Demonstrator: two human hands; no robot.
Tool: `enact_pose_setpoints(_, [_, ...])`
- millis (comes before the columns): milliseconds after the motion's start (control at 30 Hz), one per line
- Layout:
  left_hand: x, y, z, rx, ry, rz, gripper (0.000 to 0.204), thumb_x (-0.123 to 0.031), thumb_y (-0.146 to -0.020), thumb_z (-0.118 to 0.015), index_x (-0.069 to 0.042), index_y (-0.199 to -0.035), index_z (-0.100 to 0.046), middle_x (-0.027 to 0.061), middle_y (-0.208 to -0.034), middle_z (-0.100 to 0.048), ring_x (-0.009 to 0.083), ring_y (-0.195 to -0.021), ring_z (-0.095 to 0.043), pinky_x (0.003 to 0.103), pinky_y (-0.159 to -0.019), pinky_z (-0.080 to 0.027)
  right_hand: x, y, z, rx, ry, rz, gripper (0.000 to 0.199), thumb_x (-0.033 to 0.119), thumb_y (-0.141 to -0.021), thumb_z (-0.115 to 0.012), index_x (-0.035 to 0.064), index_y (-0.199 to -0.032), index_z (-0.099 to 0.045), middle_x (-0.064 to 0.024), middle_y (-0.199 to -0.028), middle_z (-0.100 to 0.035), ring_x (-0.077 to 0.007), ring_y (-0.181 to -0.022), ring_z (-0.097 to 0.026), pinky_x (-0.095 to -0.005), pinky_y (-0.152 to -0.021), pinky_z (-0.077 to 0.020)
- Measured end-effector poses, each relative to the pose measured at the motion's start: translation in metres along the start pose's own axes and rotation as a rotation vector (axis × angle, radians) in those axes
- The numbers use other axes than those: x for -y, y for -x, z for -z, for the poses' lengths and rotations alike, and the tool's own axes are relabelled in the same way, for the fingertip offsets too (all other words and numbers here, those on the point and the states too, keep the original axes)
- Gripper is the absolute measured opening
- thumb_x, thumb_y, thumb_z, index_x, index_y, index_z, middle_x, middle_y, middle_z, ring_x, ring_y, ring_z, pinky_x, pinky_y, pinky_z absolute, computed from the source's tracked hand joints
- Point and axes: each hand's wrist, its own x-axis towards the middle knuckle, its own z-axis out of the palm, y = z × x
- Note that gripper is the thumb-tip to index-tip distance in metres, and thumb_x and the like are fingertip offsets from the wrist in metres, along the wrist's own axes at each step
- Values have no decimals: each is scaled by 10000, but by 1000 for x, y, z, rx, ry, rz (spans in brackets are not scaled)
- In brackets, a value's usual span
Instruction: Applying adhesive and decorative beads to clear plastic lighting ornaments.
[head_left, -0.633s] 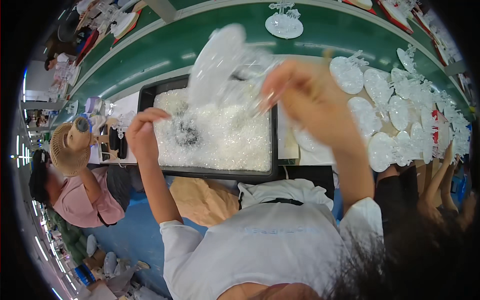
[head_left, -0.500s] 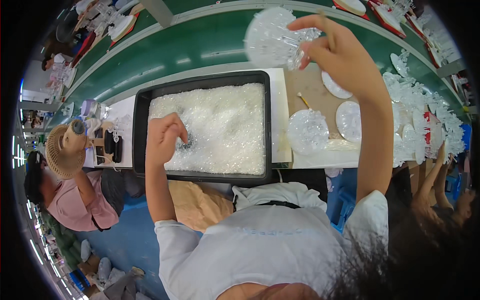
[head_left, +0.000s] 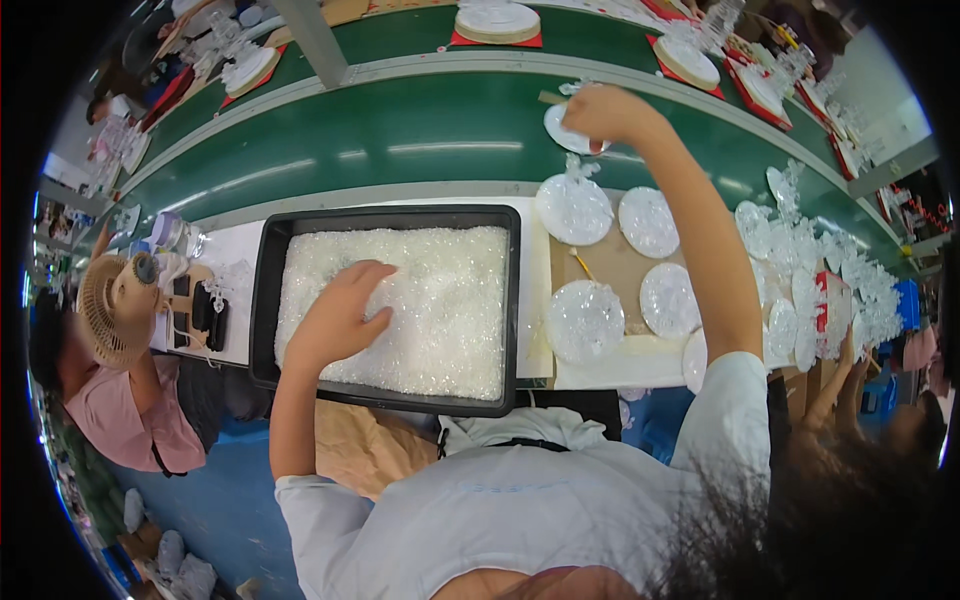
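My left hand (head_left: 338, 312) lies in a black tray (head_left: 262, 300) filled with small clear glittering pieces (head_left: 440, 310). Its fingers curl down into the pieces, and I cannot tell whether it grips any. My right arm stretches far out to the green conveyor belt (head_left: 380, 130). There my right hand (head_left: 607, 112) holds a round clear disc (head_left: 560, 130) down at the belt's surface.
Several more clear discs (head_left: 583, 320) lie on a cardboard sheet (head_left: 610, 265) right of the tray. Clear ornaments (head_left: 800, 270) crowd the right end of the bench. A person in pink (head_left: 110, 410) sits at my left. Discs on red bases (head_left: 497, 22) stand beyond the belt.
My right hand carried the disc from above the tray out to the belt and lowered it. My left hand stayed in the tray, shifting slightly right among the pieces.
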Motion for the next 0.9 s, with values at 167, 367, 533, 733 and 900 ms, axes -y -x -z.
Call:
enact_pose_setpoints(167, [-23,-37,-39,81,-128,-165,646,-224,-796,-670,-172,-1402,-453,215,-1483,-327,464,-1324,-348,515,-1081,-342,-58,-66,2,-637,405,115,500,208,-698,-815,77,-1152,-651,-191,-1054,-678,-339,-1020,-649,-409,-865,-532])
enact_pose_setpoints(367, [-9,-29,-50,261,-415,-288,634,-351,-812,-654,-187,-1397,-472,213,-1471,-350,445,-1339,-343,555,-1067,-337,-115,-84,-8,-316,603,60,234,94,-758,-712,94,-985,-654,-187,-1039,-669,-367,-993,-645,-455,-816,-543])
enact_pose_setpoints(533, [26,19,-29,330,-176,-201,667,-419,-784,-684,-183,-1378,-492,191,-1475,-361,456,-1333,-350,591,-1065,-317,-58,-20,25,-635,600,226,100,41,-832,-584,42,-917,-636,-161,-933,-647,-380,-857,-647,-458,-716,-531])
enact_pose_setpoints(733, [-1,32,-31,285,-216,59,775,-466,-687,-769,-165,-1351,-505,188,-1458,-380,476,-1282,-391,546,-1008,-408,122,93,3,-759,445,651,136,51,-776,-613,40,-911,-612,-127,-843,-596,-331,-767,-643,-404,-639,-531])
enact_pose_setpoints(900, [6,50,-20,245,-102,115,846,-386,-632,-834,-152,-1359,-471,199,-1426,-401,490,-1235,-428,515,-963,-461,187,132,-75,-355,472,805,100,57,-727,-638,1,-805,-610,-134,-782,-597,-290,-725,-672,-349,-610,-561])
